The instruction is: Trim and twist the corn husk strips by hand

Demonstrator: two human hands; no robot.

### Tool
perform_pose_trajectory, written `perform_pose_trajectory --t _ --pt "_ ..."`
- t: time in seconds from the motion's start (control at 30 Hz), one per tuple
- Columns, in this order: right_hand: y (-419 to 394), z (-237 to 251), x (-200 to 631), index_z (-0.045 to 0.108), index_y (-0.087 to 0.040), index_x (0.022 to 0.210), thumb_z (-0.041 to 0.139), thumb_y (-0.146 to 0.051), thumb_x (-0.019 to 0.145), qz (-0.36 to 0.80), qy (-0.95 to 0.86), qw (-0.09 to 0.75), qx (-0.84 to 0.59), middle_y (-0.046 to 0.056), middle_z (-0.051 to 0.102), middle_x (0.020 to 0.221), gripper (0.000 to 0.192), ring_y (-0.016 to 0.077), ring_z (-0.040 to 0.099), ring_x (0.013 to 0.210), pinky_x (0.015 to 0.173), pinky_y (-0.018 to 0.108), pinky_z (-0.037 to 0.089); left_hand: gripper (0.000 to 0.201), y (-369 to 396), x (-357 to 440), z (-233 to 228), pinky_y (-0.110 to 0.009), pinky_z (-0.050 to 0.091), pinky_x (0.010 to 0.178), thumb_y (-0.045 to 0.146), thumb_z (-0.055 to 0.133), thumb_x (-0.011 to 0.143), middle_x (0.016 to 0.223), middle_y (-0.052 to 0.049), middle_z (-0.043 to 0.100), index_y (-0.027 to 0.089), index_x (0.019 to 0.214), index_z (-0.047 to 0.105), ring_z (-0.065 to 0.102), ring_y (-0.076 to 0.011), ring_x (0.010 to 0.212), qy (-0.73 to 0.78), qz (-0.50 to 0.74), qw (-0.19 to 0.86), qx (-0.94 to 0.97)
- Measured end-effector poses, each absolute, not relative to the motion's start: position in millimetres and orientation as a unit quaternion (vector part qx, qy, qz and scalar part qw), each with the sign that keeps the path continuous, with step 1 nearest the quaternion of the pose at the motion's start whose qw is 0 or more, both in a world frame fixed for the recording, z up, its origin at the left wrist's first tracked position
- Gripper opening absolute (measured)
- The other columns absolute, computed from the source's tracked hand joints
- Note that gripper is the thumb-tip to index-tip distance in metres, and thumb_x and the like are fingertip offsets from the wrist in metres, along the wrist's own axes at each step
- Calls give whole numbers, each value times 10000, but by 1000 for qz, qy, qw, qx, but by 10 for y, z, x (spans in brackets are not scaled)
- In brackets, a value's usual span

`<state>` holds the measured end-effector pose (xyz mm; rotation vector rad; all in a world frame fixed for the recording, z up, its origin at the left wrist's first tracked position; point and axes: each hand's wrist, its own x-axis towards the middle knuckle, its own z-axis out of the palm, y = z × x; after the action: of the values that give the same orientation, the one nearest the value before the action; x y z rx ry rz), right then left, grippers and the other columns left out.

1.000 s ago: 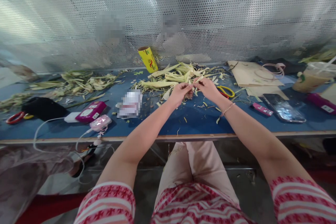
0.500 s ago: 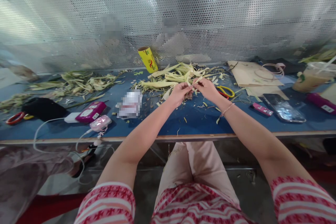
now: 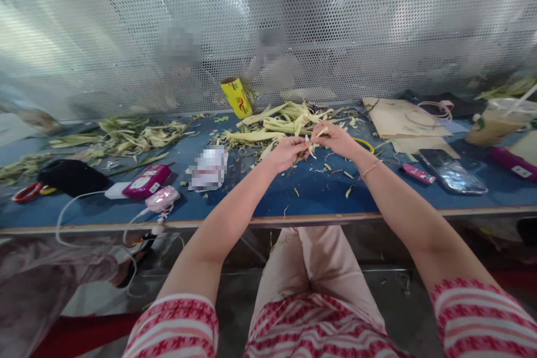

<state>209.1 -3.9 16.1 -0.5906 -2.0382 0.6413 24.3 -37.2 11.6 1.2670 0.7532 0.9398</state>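
Hands (image 3: 312, 148) shifted nearer, husk strip (image 3: 318, 135) angled up-right

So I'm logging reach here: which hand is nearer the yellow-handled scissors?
Right. The right hand is just left of the yellow-handled scissors, partly covering them; the left hand sits farther left.

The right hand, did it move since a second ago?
Yes, a little. The right hand now covers more of the yellow scissors on the table, so it has drifted right, toward them. It pinches a husk strip with the left hand.
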Motion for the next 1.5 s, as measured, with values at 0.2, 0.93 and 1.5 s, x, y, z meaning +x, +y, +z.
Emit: perform_pose_trajectory --t 0.2,0.93,1.5 --pt "-106 241 2176 740 -230 716 740 -368 719 277 -830 427 -230 21 604 818 138 149 565 775 747 333 472 207 -396 205 143 -206 468 602 207 750 739 632 10 613 88 746 581 574 -47 541 304 339 696 556" --pt "-280 163 1852 507 -187 508 597 -671 763 418 -665 448 -427 -11 507 441 554 92 455 374 391 245 389 94 -446 282 108 -252 408 793 97 642 716 762 -30 637 191 715 641 555 -160 775 391 522 208 729" --pt "-313 213 1824 467 -189 561 604 -302 787 553 -595 423 -401 -46 460 461 287 75 400 394 400 206 344 59 -395 278 45 -268 423 837 154 674 726 773 -34 642 209 712 658 564 -166 805 377 529 233 723"
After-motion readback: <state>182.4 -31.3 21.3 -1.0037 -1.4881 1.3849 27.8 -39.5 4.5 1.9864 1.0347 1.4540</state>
